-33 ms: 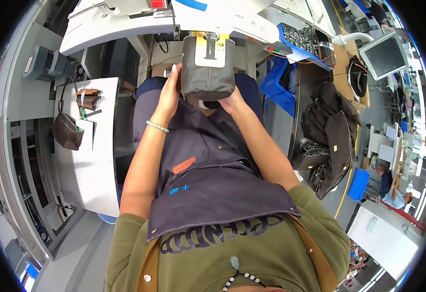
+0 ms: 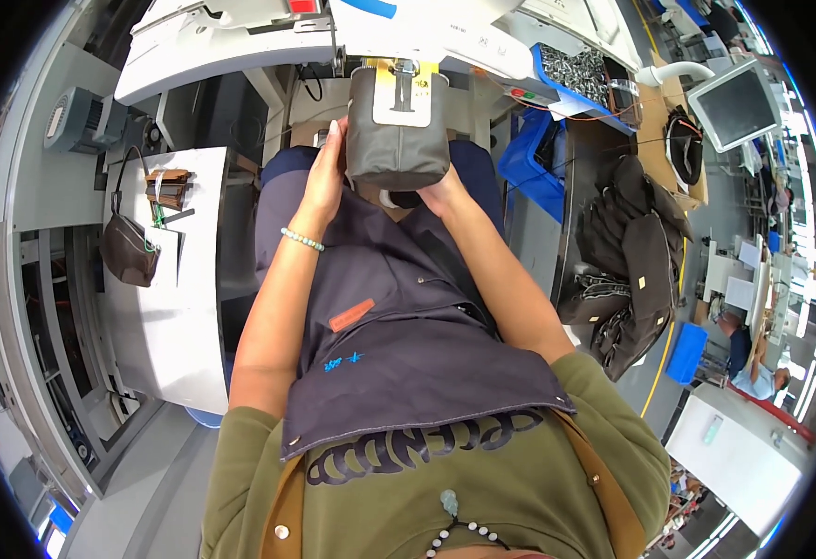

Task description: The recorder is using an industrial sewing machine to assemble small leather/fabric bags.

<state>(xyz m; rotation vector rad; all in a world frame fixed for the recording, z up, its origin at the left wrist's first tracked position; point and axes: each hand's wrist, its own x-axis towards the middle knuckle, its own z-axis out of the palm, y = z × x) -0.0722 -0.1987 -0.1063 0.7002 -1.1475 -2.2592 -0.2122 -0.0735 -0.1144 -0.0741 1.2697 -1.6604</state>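
Note:
A small dark grey bag (image 2: 397,156) with a seam down its front hangs at the machine's (image 2: 426,28) front edge. A pale plate (image 2: 402,110) with a dark slot lies against its upper part, below a metal clamp-like part (image 2: 404,67). My left hand (image 2: 327,177) holds the bag's left side, its thumb pointing up along it and its other fingers mostly hidden. Under the lower right corner, my right hand (image 2: 440,192) grips the bag, fingers hidden behind it.
On the left, a white table (image 2: 170,345) bears a brown pouch (image 2: 129,252) and stacked brown strips (image 2: 168,188). Dark bags (image 2: 631,270) lie piled on the right, near a blue bin (image 2: 534,163) and a blue tray of metal parts (image 2: 576,79). A screen (image 2: 734,107) stands beyond.
The bag and both hands have barely shifted, the bag very slightly to the left. Both hands keep hold of it.

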